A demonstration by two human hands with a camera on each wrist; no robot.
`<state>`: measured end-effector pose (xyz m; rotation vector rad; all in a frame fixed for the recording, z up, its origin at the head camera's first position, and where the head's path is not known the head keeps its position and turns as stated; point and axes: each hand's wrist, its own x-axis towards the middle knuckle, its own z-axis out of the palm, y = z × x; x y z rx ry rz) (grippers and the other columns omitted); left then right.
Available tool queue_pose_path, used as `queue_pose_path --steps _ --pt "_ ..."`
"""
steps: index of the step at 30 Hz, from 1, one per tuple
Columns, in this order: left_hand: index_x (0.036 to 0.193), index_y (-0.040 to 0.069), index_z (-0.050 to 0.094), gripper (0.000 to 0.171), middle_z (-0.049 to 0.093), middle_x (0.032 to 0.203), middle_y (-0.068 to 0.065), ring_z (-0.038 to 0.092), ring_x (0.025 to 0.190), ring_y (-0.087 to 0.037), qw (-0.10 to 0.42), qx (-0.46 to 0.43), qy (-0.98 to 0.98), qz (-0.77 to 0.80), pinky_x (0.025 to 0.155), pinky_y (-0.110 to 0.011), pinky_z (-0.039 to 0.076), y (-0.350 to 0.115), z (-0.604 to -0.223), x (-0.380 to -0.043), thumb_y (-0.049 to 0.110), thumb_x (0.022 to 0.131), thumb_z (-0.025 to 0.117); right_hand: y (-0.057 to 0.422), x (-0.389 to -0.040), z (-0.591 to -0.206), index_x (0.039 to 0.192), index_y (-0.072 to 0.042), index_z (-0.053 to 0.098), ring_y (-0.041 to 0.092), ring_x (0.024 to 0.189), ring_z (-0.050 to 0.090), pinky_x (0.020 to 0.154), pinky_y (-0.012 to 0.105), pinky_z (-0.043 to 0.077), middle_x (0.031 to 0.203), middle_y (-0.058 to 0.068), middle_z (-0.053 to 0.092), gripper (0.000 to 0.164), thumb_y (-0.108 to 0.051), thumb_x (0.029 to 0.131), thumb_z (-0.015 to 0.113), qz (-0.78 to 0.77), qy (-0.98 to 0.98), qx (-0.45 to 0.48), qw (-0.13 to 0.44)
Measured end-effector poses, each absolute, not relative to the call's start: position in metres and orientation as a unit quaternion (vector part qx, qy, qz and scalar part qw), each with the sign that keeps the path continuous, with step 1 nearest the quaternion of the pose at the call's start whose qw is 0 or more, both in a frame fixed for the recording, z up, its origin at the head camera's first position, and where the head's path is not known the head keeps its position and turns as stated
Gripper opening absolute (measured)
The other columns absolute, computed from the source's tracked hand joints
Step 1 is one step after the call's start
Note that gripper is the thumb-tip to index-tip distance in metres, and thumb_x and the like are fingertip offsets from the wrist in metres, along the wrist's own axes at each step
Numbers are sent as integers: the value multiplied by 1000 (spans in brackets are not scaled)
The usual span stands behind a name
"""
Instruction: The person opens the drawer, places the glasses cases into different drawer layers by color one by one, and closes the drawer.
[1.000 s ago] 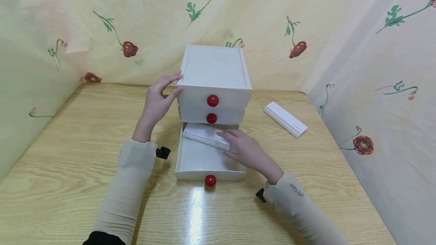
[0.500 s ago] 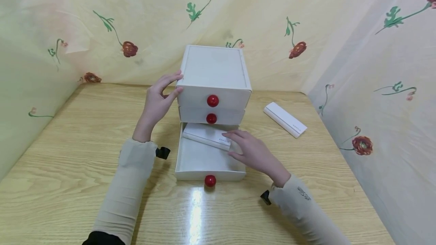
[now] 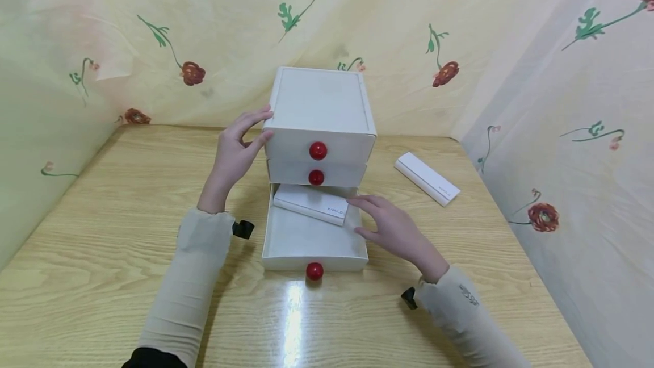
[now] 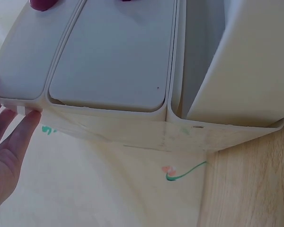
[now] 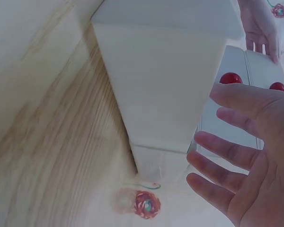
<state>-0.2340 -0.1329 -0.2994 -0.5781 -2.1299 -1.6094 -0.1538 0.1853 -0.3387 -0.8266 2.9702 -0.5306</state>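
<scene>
A white drawer cabinet with red knobs stands on the table, its bottom drawer pulled out. Inside that drawer, toward the back, a flat white box with small dark lettering lies slightly slanted. My left hand touches the cabinet's upper left edge with its fingertips and thumb. Over the drawer's right wall, beside the box's right end, my right hand has its fingers extended and holds nothing. The right wrist view shows its fingers spread next to the drawer's outer side.
A second white box of similar look lies on the wooden table, right of the cabinet. Flower-patterned cloth hangs behind and along both sides. The upper two drawers, with red knobs, are closed.
My right hand has drawn back to the right from the white box in the drawer, uncovering its lettering. The left hand stays at the cabinet's edge.
</scene>
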Motion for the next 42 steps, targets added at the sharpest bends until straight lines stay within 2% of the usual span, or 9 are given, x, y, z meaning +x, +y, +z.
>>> queue_pose_path --steps 17,26,35,42 --pt "127 2 62 34 55 142 -9 50 133 -22 203 -197 -763 -581 71 -8 53 -136 -300 -232 8 93 62 207 -156 -346 135 -14 56 36 125 54 88 56 53 137 12 57 58 -33 84 76 -175 955 -239 -17" --pt "126 2 63 34 56 140 -9 52 131 -22 209 -201 -761 -580 63 -8 52 -135 -300 -233 8 93 63 223 -161 -348 136 -13 55 38 120 57 78 55 55 133 15 59 58 -31 84 75 -158 961 -226 -32" --pt "126 3 63 34 56 141 -8 52 130 -22 206 -200 -762 -581 64 -8 52 -134 -300 -233 9 93 63 249 -170 -357 137 -11 53 41 122 54 84 59 52 135 19 58 57 -32 87 72 -146 971 -189 -31" --pt "127 3 63 34 56 141 -7 52 130 -21 205 -204 -762 -580 66 -9 53 -133 -301 -234 10 93 64 269 -179 -359 136 -7 53 41 116 58 77 57 54 132 21 59 57 -30 87 72 -140 974 -176 -35"
